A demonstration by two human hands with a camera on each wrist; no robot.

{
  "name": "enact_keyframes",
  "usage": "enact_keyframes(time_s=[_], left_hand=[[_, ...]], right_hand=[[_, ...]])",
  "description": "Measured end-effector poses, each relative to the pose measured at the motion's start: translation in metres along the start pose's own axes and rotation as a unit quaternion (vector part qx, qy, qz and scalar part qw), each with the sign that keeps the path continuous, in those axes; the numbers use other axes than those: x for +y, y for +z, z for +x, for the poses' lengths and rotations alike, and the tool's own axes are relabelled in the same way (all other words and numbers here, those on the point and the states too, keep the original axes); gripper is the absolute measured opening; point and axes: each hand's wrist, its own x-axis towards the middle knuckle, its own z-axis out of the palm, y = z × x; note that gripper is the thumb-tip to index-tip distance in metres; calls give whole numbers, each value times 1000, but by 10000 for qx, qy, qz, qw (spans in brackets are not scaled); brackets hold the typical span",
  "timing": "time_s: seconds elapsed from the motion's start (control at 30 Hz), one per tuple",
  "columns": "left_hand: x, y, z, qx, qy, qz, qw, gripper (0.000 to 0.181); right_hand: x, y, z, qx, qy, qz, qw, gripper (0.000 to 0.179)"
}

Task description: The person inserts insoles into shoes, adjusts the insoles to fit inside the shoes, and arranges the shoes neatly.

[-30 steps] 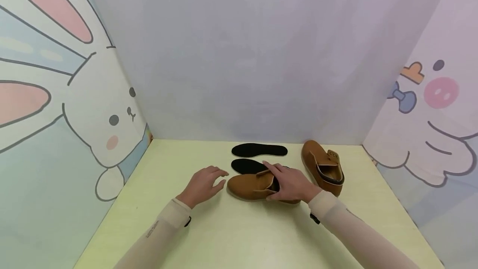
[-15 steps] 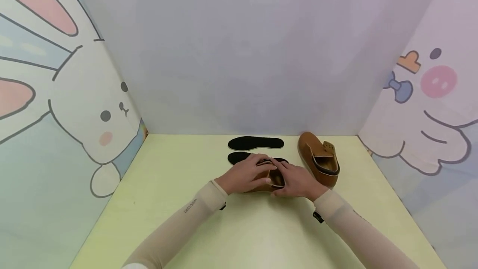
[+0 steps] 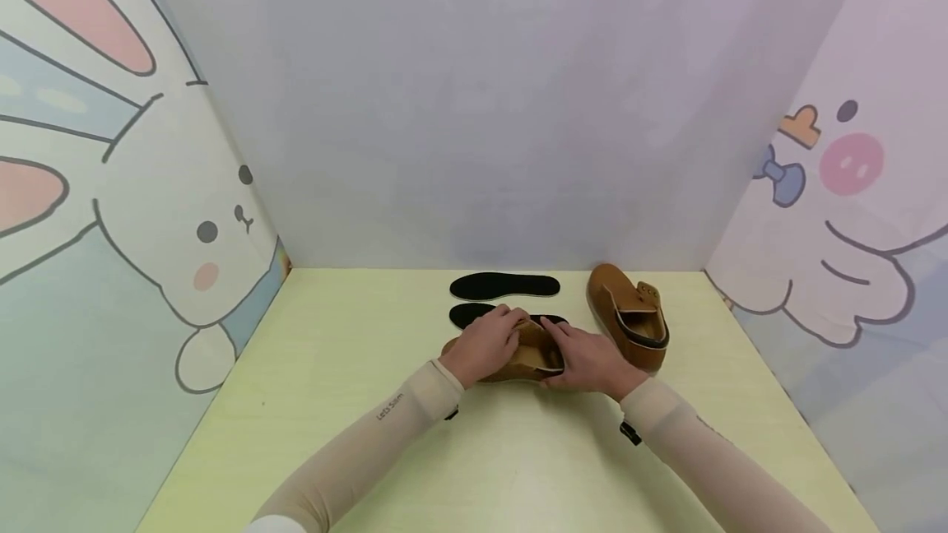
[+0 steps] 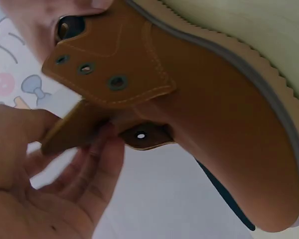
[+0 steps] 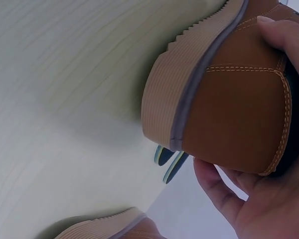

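A brown leather shoe rests on the table with its toe to the left. My left hand pinches the shoe's tongue between thumb and fingers, lifting it away from the eyelet flap. At the heel, my right hand grips the collar; in the right wrist view its thumb lies on one side of the heel and its fingers curl round the other. The opening shows a tan inside. My left hand hides part of the toe from the head view.
Two black insoles, a far one and a nearer one, lie behind the shoe; the hands partly cover the nearer. A matching brown shoe stands to the right. Printed walls enclose the pale table.
My left hand has come from left of the toe to the shoe's opening and now holds the tongue, opening the shoe wider. My right hand has stayed at the heel.
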Motion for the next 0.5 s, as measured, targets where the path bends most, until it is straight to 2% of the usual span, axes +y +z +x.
enact_keyframes(time_s=[0.07,0.13,0.23,0.3,0.33,0.5], left_hand=[[0,-4,0,-73,-431,-220,9988,38],[-1,-7,2,-181,-931,-558,9939,42],[-3,-6,6,-337,-1455,-883,9848,29],[-4,-6,10,-357,-1642,-1052,9801,16],[-4,-6,11,-364,-1687,-1142,9784,17],[-11,-9,15,-300,-1931,-1641,9669,52]], right_hand=[[-1,0,-1,-12,14,-16,10000,109],[-1,0,-2,-11,7,-13,10000,109],[-1,0,-3,21,7,-28,10000,109],[-2,0,-3,34,12,-25,10000,108],[-2,1,-3,40,14,-35,10000,108],[-4,1,-2,43,3,16,10000,108]])
